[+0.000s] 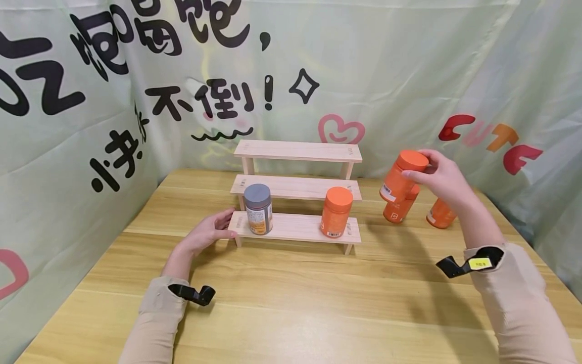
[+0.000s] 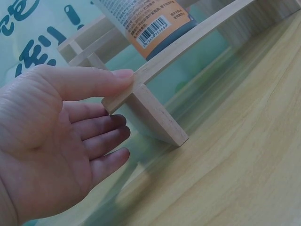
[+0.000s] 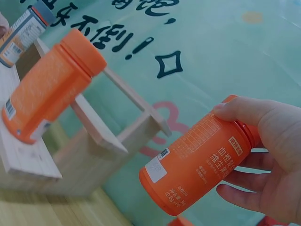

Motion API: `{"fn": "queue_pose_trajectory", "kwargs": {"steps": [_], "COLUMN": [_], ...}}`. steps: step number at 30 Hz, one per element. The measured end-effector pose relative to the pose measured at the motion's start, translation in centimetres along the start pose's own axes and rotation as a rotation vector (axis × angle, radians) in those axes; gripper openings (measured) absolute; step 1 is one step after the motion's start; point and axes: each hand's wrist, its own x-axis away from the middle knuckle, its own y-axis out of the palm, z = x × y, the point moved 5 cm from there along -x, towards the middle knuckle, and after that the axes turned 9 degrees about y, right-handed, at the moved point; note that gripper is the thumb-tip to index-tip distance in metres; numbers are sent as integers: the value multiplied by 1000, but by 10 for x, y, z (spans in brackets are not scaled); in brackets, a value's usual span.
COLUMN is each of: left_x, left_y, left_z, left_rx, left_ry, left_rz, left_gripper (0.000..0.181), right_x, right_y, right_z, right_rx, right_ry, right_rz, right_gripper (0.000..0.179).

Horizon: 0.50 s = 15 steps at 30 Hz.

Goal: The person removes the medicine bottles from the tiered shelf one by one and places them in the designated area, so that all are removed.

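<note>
A three-tier wooden shelf stands on the table, a grey-capped bottle at the left of its lowest step and an orange bottle at the right. At the left end of that lowest step, my left hand pinches the board's corner, thumb on top and index finger under the edge. My right hand grips a second orange bottle near its cap, tilted and raised right of the shelf. In the head view the held bottle partly covers another orange bottle behind it.
One more orange bottle stands at the right, partly hidden by my right forearm. Behind the wooden table hangs a pale green printed curtain, close behind the shelf's top step.
</note>
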Motion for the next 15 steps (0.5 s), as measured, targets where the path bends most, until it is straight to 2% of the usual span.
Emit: {"fn": "queue_pose_trajectory", "kwargs": {"steps": [15], "left_x": [0], "left_y": [0], "left_z": [0], "left_rx": [-3], "left_ry": [1], "left_rz": [5], "left_gripper": [79], "right_x": [18], "right_y": [-19], "right_z": [44], "right_rx": [58], "right_ry": [57], "right_rz": [45], "right_gripper": [74]}}
